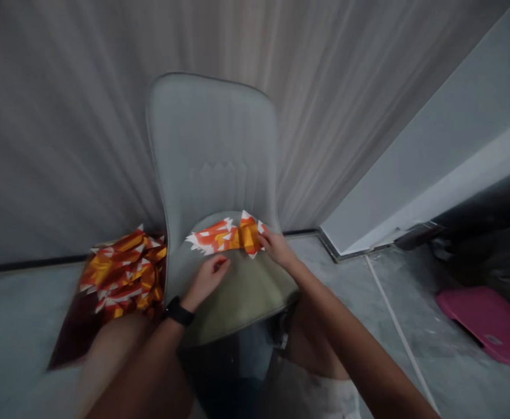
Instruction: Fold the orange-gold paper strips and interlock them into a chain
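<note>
Folded orange-and-gold paper pieces with white pointed edges (213,237) lie in a row across the back of the chair seat (237,297). My right hand (276,247) pinches the edge of the folded paper piece (249,234) at the right end of that row. Just in front of the row, my left hand (209,274) is closed, thumb and fingers together above the seat. A small reddish spot shows at its fingertips, but what it holds, if anything, cannot be made out. A black watch (178,312) circles the left wrist.
Left of the chair, a heap of similar folded paper (126,270) lies on a dark red sheet or bag (69,337) on the floor. The grey chair back (213,134) stands against a curtain (75,116). A pink plastic object (486,320) lies at the right.
</note>
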### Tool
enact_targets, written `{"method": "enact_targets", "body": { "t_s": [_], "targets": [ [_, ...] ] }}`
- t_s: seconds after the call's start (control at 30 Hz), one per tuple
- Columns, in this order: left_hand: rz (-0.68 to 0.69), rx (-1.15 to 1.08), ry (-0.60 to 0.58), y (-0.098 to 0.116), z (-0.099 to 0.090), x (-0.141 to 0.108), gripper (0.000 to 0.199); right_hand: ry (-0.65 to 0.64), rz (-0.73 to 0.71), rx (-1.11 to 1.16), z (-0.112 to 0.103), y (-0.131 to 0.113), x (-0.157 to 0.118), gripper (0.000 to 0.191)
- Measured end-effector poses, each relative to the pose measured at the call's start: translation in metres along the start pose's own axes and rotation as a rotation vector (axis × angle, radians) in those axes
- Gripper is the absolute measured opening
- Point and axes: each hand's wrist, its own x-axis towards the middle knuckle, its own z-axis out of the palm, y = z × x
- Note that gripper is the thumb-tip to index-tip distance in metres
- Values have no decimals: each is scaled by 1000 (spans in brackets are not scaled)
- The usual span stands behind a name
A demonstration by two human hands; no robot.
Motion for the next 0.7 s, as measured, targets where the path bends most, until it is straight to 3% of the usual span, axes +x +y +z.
{"method": "enact_targets", "body": {
  "t_s": [0.17,0.33,0.47,0.7],
  "targets": [
    [27,130,35,-7,-18,15,34,-49,35,-270,-26,-17,70,33],
    [31,167,87,-10,-25,32,32,2,88,-399,-26,-41,114,33],
    [29,174,170,-11,-29,41,31,59,66,-366,-9,-33,93,40],
    [8,168,149,-6,-22,42,36,116,-62,-86,29,45,35,29]
  ]
}}
